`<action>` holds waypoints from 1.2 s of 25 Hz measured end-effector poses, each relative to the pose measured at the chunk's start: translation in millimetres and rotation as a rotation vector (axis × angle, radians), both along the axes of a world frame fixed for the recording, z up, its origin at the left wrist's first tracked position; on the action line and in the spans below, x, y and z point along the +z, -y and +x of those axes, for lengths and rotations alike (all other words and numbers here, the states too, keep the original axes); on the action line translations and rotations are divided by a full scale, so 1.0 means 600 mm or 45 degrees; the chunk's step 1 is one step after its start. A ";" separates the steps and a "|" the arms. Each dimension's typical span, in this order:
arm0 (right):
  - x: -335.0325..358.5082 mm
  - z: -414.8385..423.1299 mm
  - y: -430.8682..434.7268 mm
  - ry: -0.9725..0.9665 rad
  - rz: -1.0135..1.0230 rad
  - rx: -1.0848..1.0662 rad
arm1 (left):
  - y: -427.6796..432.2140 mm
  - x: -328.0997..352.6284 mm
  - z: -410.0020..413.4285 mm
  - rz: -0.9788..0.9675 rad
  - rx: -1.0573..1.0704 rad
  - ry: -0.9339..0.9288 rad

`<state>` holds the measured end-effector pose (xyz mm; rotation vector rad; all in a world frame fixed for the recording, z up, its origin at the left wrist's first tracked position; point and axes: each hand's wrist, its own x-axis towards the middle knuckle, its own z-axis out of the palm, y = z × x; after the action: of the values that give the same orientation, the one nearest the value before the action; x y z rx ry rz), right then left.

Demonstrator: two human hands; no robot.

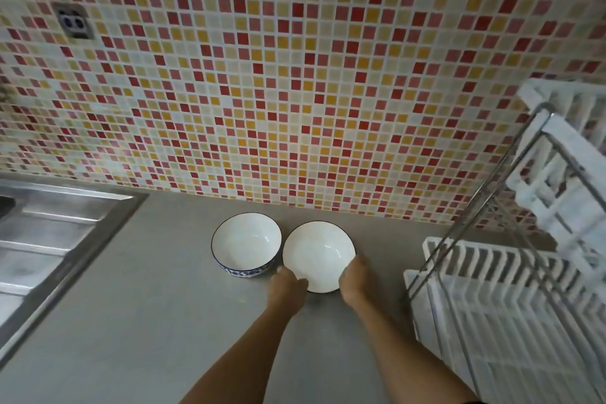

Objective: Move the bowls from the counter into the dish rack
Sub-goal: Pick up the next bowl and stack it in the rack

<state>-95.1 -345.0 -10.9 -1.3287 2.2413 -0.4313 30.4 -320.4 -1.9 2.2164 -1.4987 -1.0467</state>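
Both bowls, the one between the fingers (318, 257) and its neighbour just left of them (246, 243), look like glazed white ceramic, glossy with bright glints. The worktop (164, 321) under them is matt, smooth grey. Right of the fingers, the dish rack (498, 315) pairs white plastic slats with shiny metal rods. Far left, the sink (55, 233) is brushed steel.

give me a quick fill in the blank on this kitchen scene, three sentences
1. Both hands, the left hand and right hand, grasp the ____ of the two bowls.
2. The left bowl sits on the counter, and its outside has a ____ pattern.
3. The dish rack is ____ of bowls.

Missing words: right; blue; empty
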 end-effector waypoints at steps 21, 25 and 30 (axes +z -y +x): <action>0.271 -0.033 -0.475 0.115 -1.191 0.511 | -0.473 0.311 0.032 -1.236 0.079 -0.042; 0.420 -0.067 -0.527 0.312 -1.553 0.545 | -0.519 0.425 -0.006 -1.679 0.116 -0.241; 0.579 -0.168 -0.585 0.460 -1.653 0.708 | -0.534 0.541 -0.097 -2.000 -0.064 -0.477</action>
<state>-196.1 6.2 336.5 -2.0840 1.0660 -1.8731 -27.7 -0.3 322.7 0.8040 -1.3451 -0.0384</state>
